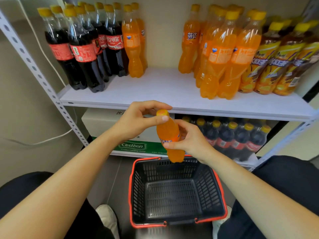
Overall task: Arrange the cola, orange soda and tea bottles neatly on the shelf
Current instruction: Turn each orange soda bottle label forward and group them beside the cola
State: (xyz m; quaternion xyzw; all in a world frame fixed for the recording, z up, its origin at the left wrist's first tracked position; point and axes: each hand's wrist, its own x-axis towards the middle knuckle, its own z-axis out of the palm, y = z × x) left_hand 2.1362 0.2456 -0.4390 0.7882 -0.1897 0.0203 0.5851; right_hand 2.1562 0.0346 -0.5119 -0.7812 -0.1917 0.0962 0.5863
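An orange soda bottle (168, 133) hangs upright in the air below the white shelf board (162, 88). My right hand (188, 140) grips its middle, and my left hand (138, 120) pinches its neck just under the yellow cap. On the shelf, several cola bottles (82, 47) stand at the left with two orange soda bottles (133, 42) beside them. More orange soda bottles (222, 54) stand at the right, then several tea bottles (276, 59) at the far right. A wide gap lies between the two orange groups.
A black basket with red rim (174, 192) sits on the floor below my hands, with nothing inside. On the lower shelf are a water carton (133, 145) and a shrink-wrapped cola pack (236, 137). A perforated metal upright (34, 69) runs along the left.
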